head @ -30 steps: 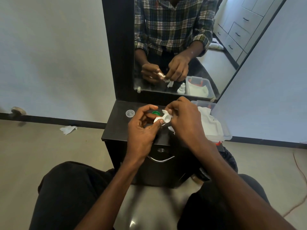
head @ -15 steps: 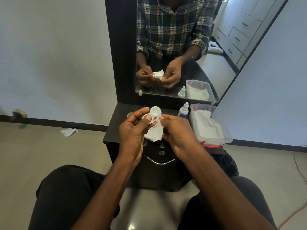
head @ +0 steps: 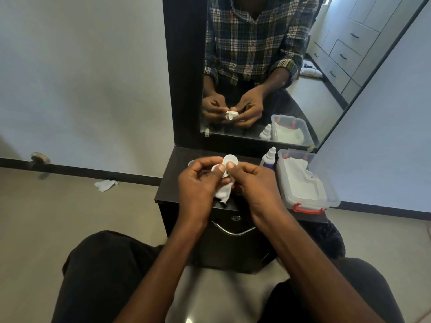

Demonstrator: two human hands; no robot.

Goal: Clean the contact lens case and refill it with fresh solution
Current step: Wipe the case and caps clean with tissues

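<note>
Setting: pale walls are framing a small black vanity cabinet (head: 168,183) with a tall mirror (head: 268,66) behind it; I am sitting in front of it.
Case position: I am holding the small white plastic twin-well contact lens case (head: 227,161) in the air above the cabinet top, one open well facing up, the other mostly hidden by my thumbs.
Left hand: my left hand (head: 198,185) is pinching the case's left end, thumb on top, fingers curled beneath.
Right hand: my right hand (head: 254,185) is gripping the right side, thumb tip pressing by the well's rim.
Tissue: a crumpled white tissue (head: 223,193) is hanging between my palms, touching the case from below.
Handling: I am judging the case to be very light, rigid and probably slick if wet; taking it by the well rims or the bridge should be steadying it. The tissue is soft and likely to tear.
Change: compared with half a second ago, the tissue is bunching lower, less of it is showing, and both thumbs are now meeting on the case.
Nearby: a white dropper bottle with a blue label (head: 268,158) and a clear plastic box with red latches (head: 326,197) are standing to my right.
Floor: another scrap of tissue (head: 105,184) is lying by the wall.
</note>
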